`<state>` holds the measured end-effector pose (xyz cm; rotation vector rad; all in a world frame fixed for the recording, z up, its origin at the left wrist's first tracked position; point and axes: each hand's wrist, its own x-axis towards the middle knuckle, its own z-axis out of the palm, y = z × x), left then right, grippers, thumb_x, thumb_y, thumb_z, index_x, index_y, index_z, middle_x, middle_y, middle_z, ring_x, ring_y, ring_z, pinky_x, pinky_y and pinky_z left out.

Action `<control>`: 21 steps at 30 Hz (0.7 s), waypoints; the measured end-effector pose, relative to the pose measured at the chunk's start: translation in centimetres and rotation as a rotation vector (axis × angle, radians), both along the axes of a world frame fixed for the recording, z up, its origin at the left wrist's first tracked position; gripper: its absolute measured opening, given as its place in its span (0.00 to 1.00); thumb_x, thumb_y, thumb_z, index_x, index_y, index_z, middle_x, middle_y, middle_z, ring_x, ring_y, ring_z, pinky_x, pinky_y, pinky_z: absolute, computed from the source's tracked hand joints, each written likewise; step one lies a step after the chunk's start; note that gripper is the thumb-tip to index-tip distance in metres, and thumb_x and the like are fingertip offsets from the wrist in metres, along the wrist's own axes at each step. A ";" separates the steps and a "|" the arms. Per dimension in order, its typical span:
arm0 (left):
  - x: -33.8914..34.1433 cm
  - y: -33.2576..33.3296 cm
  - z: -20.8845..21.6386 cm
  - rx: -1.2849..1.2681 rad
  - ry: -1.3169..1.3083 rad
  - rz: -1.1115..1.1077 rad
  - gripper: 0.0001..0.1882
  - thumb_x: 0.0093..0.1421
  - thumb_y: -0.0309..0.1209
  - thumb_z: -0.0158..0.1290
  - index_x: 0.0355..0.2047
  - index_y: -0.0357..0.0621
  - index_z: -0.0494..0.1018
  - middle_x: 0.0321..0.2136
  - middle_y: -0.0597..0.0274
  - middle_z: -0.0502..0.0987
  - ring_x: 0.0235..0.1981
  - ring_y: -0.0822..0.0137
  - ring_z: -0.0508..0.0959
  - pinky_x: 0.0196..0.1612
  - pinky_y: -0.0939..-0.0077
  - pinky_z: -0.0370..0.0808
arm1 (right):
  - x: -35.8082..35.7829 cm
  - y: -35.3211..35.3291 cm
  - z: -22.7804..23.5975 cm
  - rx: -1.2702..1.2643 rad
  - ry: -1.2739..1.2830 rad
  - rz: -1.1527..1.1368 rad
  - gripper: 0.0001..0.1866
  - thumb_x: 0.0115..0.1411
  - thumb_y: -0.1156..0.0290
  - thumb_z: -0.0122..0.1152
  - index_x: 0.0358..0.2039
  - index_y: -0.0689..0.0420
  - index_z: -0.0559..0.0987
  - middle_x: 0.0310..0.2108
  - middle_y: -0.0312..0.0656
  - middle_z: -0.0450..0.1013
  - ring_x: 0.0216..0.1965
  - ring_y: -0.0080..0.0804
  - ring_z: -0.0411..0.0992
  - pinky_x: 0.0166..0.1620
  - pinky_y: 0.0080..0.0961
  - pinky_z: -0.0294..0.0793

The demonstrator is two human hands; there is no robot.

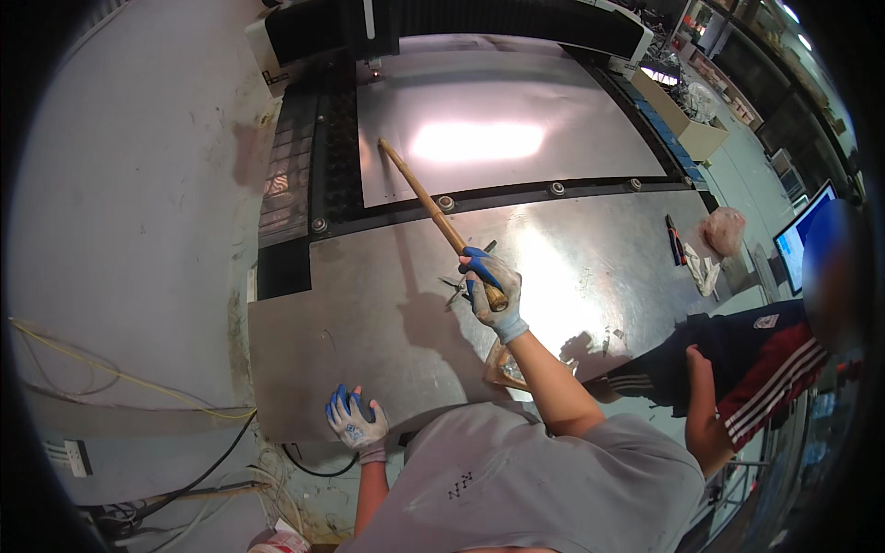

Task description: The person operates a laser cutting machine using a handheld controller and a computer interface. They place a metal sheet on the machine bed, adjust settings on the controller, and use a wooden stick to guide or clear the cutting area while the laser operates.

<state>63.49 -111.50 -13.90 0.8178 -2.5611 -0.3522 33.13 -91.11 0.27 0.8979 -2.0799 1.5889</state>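
Note:
My right hand, in a grey glove with blue fingertips, is closed round the near end of a long bamboo stick. The stick slants away to the left, its far tip over the left part of a shiny metal sheet. Whether the tip touches the sheet, I cannot tell. At the near edge of the metal tabletop, my left hand rests in a matching glove, fingers apart and holding nothing. A small dark tool is partly hidden behind my right hand.
Across the back runs a black machine beam. Round rollers line the sheet's near side. Pliers, white gloves and a pinkish bundle lie at the right. A person stands there by a monitor.

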 end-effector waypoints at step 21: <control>0.4 -0.3 -0.4 0.021 0.005 0.019 0.25 0.52 0.42 0.61 0.51 0.52 0.80 0.61 0.50 0.74 0.64 0.46 0.71 0.73 0.42 0.58 | -0.5 0.2 -0.3 -0.093 -0.029 -0.042 0.12 0.64 0.74 0.61 0.45 0.63 0.86 0.42 0.51 0.85 0.39 0.39 0.86 0.46 0.32 0.83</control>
